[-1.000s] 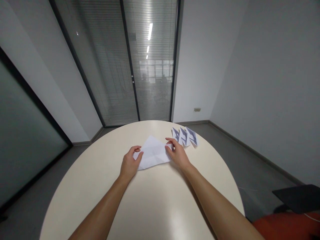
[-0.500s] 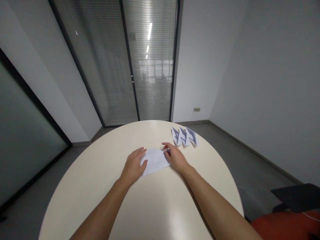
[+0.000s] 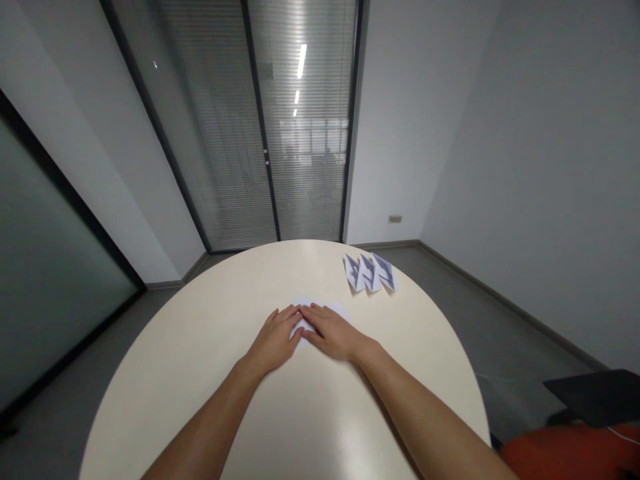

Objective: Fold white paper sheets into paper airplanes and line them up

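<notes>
A white sheet of paper (image 3: 303,325) lies on the round cream table (image 3: 190,373), mostly covered by both hands. My left hand (image 3: 277,339) rests flat on its left part, fingers stretched out and thumb apart. From the right, my right hand (image 3: 333,331) lies flat over the paper, its fingers extended. The fingertips of the two hands meet near the middle of the sheet, and a patch of paper shows between thumbs and fingers. Parts of the sheet also show beyond the fingers.
Three folded paper pieces (image 3: 370,274) stand in a row near the table's far right edge. A red seat (image 3: 575,453) and a dark flat object (image 3: 597,395) are at the lower right. Glass panels with blinds stand behind the table.
Both hands have come together over the paper, my right hand moving left and slightly down, and they now cover most of the sheet. The folded pieces have not moved.
</notes>
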The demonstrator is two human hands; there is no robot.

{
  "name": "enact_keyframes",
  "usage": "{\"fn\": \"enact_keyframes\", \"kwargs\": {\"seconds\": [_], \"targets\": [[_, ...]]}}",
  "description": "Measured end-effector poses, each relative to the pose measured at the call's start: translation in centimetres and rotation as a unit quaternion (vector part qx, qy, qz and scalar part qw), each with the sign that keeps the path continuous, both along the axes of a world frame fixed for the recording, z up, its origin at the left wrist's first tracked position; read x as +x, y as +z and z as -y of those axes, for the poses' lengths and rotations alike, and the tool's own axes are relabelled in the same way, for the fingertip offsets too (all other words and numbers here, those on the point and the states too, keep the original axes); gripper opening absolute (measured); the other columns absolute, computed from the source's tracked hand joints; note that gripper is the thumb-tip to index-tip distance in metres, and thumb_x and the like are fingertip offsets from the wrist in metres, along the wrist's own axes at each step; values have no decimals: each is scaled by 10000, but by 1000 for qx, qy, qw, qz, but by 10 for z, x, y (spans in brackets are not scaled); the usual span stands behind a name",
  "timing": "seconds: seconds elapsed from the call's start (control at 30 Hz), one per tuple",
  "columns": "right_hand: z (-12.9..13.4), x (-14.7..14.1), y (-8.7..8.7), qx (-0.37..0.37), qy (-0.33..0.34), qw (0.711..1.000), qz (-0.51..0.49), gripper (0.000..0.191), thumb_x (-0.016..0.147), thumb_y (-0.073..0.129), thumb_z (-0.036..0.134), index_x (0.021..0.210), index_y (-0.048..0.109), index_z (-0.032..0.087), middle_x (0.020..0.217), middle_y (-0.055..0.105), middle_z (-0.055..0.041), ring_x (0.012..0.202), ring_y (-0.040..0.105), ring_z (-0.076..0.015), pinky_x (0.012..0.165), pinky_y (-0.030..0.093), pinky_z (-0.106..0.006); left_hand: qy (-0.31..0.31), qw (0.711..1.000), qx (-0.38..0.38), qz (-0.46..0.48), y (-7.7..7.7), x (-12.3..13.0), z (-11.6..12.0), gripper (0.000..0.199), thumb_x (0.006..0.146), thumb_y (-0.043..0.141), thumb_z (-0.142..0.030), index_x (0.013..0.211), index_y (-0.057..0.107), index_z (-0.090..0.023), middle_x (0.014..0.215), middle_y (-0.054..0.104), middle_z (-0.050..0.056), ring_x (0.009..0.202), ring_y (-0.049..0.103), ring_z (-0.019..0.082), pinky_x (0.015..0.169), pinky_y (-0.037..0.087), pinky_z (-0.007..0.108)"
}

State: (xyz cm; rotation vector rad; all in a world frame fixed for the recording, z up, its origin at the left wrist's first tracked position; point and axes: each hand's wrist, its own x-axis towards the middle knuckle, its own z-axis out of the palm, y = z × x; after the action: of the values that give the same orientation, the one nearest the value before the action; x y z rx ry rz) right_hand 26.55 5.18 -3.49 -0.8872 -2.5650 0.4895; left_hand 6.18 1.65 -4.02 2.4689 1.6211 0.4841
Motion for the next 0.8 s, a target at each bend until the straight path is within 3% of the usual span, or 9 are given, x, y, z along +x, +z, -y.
{"fn": "enact_keyframes", "kwargs": {"seconds": [0.23,0.4,0.5,0.63,0.8], "targets": [[2,2,3,-55,-70,991,97,699,1054,320,544,1613,292,125,1673,233,-144,1559,171,-341,1260,173,-531,17,999,-32,-37,-3,0,-1,520,1055,342,-334,1549,411,-188,1632,368,99,1539,294,233,1253,217,525],[0,5,3,-56,-150,979,124,691,1051,342,503,1608,294,96,1676,211,-156,1563,156,-340,1259,166,-525,16,999,-39,-28,-5,-1,-2,519,1053,350,-361,1543,421,-206,1640,353,95,1544,278,242,1255,202,529],[0,7,6,-37,-180,976,116,651,1035,407,461,1570,378,93,1655,284,-176,1552,204,-352,1245,190,-550,11,999,-47,-24,-5,-2,-2,526,1047,350,-341,1543,420,-179,1642,350,102,1548,267,246,1260,192,523],[0,8,11,18,-153,986,68,500,1012,452,338,1441,554,105,1593,430,-159,1526,288,-330,1242,224,-522,-31,998,-46,-16,-3,-3,1,524,1018,386,-295,1525,450,-180,1630,382,88,1542,286,238,1268,190,507],[-2,8,8,-18,-91,994,61,531,1032,356,281,1534,449,134,1617,399,-122,1528,291,-313,1232,257,-542,-81,996,-25,-5,3,-2,6,542,938,492,-236,1475,516,-168,1586,458,100,1502,373,225,1260,257,460]]}}
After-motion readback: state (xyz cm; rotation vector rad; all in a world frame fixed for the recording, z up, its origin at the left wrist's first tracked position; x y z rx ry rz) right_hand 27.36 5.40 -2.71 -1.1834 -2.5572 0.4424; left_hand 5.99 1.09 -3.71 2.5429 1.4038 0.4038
